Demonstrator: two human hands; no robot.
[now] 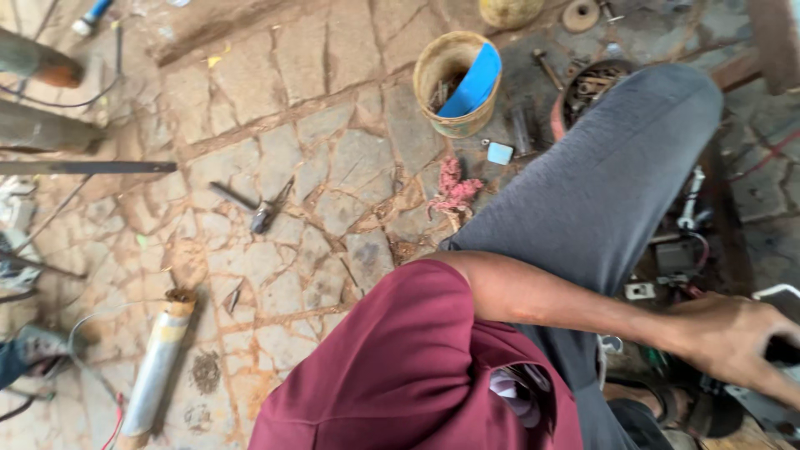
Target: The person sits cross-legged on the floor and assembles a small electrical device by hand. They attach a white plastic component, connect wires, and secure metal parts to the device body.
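Observation:
My left hand [737, 340] reaches to the right across my grey-trousered knee [617, 167] and is closed around a dark handle [785, 350] at the right edge of the view; most of that handle is cut off. A maroon sleeve [400, 350] covers my upper arm. Small machine parts and wires [679, 254] lie on the ground just beyond the hand. My right hand is out of view.
On the cracked stone floor stand a yellow bucket [442, 62] holding a blue curved piece [473, 82], a pink rag [454, 187], pliers [267, 212], a metal cylinder [158, 367] and a basin of rusty parts [593, 83]. Another person's shoe [33, 346] shows at the left.

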